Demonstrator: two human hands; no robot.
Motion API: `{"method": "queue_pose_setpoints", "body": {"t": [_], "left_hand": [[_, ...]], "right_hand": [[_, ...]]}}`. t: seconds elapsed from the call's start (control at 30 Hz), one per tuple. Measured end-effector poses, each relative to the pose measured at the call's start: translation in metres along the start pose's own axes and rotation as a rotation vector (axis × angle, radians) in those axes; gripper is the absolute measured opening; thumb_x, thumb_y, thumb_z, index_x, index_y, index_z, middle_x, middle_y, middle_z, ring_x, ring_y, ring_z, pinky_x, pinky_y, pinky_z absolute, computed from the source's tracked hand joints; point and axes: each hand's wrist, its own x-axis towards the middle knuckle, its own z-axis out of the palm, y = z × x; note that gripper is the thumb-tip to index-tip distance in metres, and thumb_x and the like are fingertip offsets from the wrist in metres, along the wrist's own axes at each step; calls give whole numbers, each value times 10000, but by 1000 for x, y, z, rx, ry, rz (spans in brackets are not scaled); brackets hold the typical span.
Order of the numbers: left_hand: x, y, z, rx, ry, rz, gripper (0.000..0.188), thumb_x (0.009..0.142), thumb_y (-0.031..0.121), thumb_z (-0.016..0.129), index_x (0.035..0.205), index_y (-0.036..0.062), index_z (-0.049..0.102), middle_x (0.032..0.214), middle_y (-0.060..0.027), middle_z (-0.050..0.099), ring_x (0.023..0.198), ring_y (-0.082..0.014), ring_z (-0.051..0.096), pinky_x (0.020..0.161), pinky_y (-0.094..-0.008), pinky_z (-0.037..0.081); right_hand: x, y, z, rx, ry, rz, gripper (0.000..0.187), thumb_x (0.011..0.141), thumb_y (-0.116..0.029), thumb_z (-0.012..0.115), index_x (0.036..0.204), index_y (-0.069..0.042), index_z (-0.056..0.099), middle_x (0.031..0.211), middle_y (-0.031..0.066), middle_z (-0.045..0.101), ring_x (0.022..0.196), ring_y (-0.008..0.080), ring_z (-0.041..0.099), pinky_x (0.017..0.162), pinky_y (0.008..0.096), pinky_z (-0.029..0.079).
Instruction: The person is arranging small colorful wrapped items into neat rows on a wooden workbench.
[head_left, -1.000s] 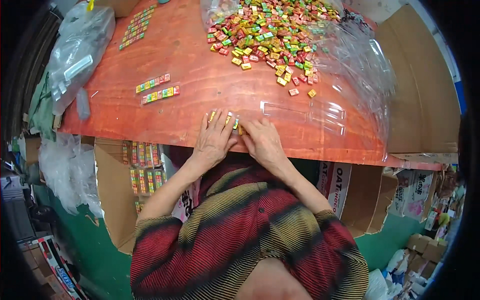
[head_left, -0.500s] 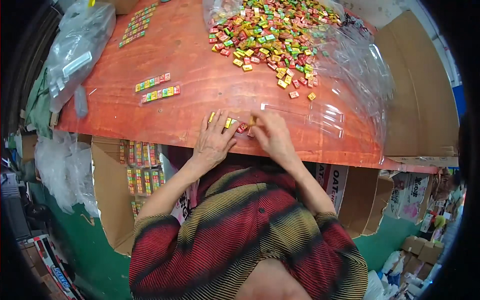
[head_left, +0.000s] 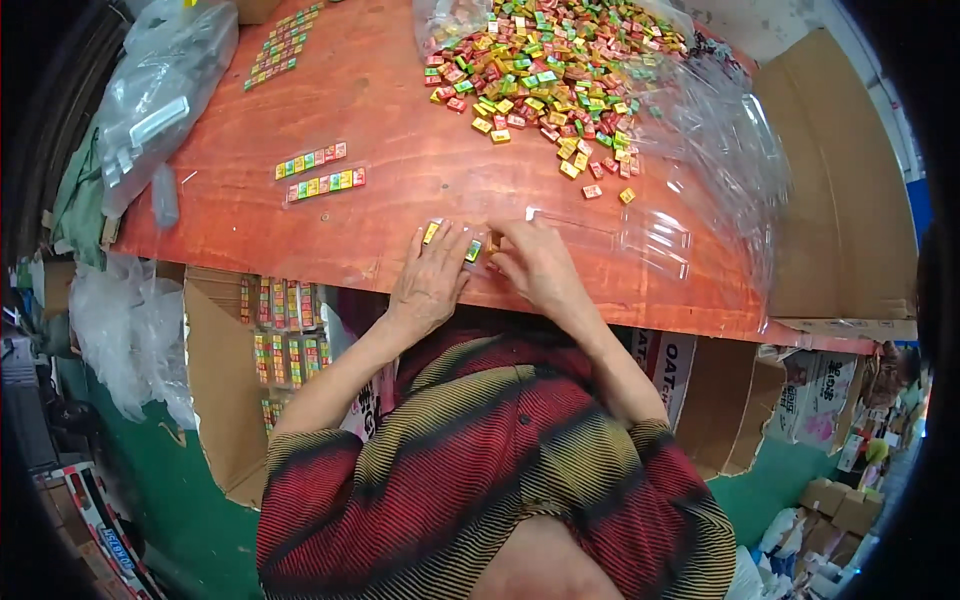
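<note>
My left hand lies with its fingers stretched out over a short row of small boxes at the table's near edge. A yellow box shows by its fingertips, and a green one beside the index finger. My right hand is closed, thumb and fingers pinched at the right end of this row. Between them is a small orange-yellow box, mostly hidden by the fingers. Clear plastic shows around the row. Two filled strips of coloured boxes, a farther strip and a nearer strip, lie to the left.
A large heap of small coloured boxes covers the far middle of the red table. Clear plastic trays pile up on the right. More strips lie far left beside a plastic bag. A carton below holds filled strips.
Red boxes that showed between my hands are out of sight, and a green box shows there. My right fingers have drawn slightly left and curled. The whole view has shifted a little.
</note>
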Motion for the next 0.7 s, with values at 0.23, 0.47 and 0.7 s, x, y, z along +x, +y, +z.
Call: {"method": "queue_pose_setpoints", "body": {"t": [0.23,0.47,0.7], "left_hand": [[-2,0,2,-22,31,-16,597,785,106,569,1301,-38,305,1287,-212,405,1223,-337,376,1046,-483,192],[0,4,-4,-17,19,-8,588,766,63,584,1288,-25,328,1284,-213,404,1224,-353,367,1040,-494,209],[0,0,-3,-8,-20,-15,554,763,68,583,1267,-21,369,1295,-208,392,1222,-358,363,1035,-497,213]], "right_hand": [[-12,-6,32,-273,50,4,257,719,-122,613,956,-39,558,939,83,564,877,258,501,744,389,372],[-9,-7,16,-194,66,16,370,712,-141,641,1070,-84,564,1068,78,542,945,266,487,802,392,359],[-16,-1,24,-295,10,-97,317,747,-140,610,1060,-95,582,1038,63,559,943,250,498,859,414,343]]}}
